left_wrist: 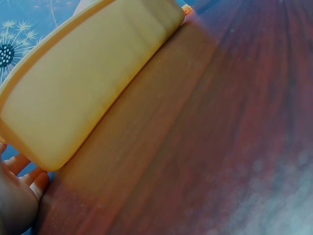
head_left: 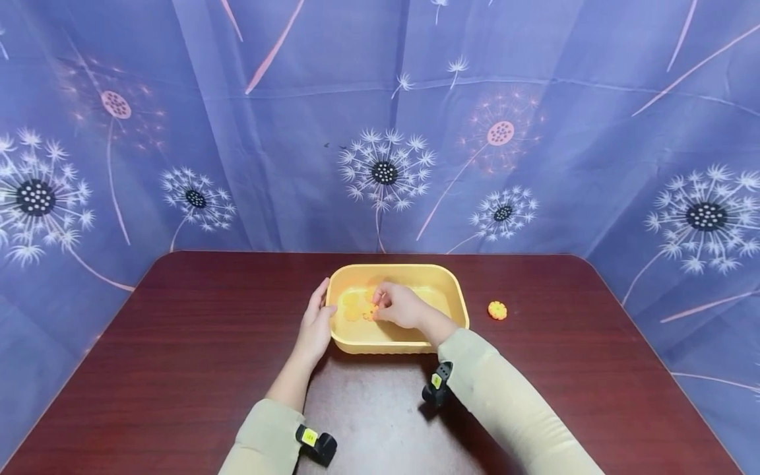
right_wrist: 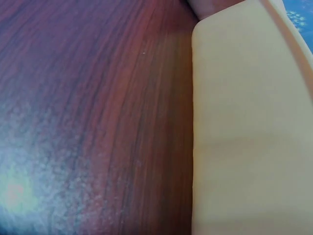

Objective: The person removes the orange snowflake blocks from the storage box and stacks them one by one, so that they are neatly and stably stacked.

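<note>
A yellow rectangular tub [head_left: 386, 347] with rounded corners stands on the table. My left hand [head_left: 315, 324] grips its left end, thumb over the rim and fingers along the outside wall. In the left wrist view, that hand [left_wrist: 18, 203] is at the tub's lower corner. Inside the tub, my right hand [head_left: 406, 309] pinches a small orange flower-shaped piece [head_left: 369, 315] between thumb and fingers, low over the floor. Yellow round pieces [head_left: 351, 307] lie to its left, hard to tell from the tub. The right wrist view shows mostly the tub's outer wall [right_wrist: 249, 127].
An orange-and-yellow flower-shaped disc [head_left: 497, 310] lies on the dark red wooden table [head_left: 570, 369], right of the tub. Behind the table hangs a blue curtain [head_left: 285, 165] printed with dandelions.
</note>
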{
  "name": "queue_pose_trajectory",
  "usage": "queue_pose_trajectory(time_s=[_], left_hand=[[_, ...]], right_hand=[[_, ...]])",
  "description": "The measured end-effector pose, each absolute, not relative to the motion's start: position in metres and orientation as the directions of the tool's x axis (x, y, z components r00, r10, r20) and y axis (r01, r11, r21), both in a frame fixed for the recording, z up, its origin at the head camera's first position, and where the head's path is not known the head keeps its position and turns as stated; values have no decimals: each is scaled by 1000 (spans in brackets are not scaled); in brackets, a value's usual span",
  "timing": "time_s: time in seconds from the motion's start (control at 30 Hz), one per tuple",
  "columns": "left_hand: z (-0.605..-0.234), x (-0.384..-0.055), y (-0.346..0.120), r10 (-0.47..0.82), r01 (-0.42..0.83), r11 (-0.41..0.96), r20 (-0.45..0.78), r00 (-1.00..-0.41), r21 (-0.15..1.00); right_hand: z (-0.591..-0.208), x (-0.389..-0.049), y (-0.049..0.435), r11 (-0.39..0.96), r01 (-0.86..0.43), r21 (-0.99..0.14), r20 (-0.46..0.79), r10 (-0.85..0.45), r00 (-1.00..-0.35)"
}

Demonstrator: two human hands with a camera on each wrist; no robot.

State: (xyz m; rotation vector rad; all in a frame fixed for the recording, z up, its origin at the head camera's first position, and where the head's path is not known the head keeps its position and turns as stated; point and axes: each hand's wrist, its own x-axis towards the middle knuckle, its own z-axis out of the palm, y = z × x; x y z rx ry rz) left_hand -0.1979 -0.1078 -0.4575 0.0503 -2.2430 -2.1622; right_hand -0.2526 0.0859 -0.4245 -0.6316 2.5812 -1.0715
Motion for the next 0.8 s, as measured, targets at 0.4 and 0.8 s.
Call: queue_pose_trajectory(time_s=[0.4, 0.8], left_hand=[[-456, -198, -107, -41, 7, 39, 8, -999, 999], [-458, -197, -108, -49, 2, 48, 4, -999, 999]], right_hand=[[-424, -254, 89, 506, -258, -823, -50, -517, -854], [-418, -249, 92, 324, -129, -937, -20, -419, -908]])
